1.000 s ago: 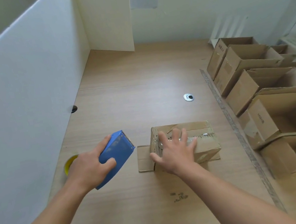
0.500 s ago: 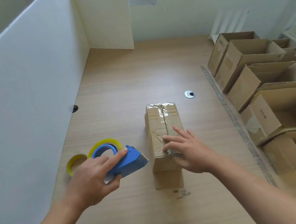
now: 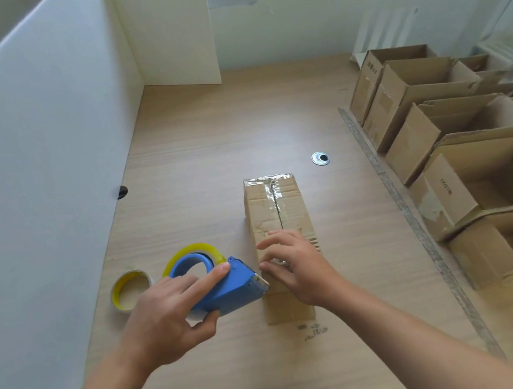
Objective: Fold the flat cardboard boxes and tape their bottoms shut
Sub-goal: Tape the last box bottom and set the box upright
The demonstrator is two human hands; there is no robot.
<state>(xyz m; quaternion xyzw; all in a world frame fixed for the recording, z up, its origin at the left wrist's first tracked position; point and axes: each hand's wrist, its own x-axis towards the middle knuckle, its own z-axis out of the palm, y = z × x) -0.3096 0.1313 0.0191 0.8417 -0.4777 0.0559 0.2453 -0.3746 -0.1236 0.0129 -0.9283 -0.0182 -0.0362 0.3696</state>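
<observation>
— Pale wood-grain tabletop (image 3: 198,169), white partition boards (image 3: 27,162) at the left and back. Where does the task's box sit?

— Just below the centre of the frame. The long narrow brown cardboard box (image 3: 275,205) lies lengthwise, seam upward, with clear tape shining over its far end and part of the seam. One flap lies flat on the table at its near end.

— And the hands?

— The right hand (image 3: 296,268) presses on the box's near half, fingers spread, clasping nothing. The left hand (image 3: 167,317) grasps a blue plastic tape dispenser (image 3: 229,291), forefinger straight along its top, thumb beneath. Its nose meets the box's near left edge, beside the right thumb.

— Anything else?

— A yellow-cored spare tape roll (image 3: 129,290) lies flat at lower left, and a row of open brown cartons (image 3: 423,136) runs down the right side.
</observation>
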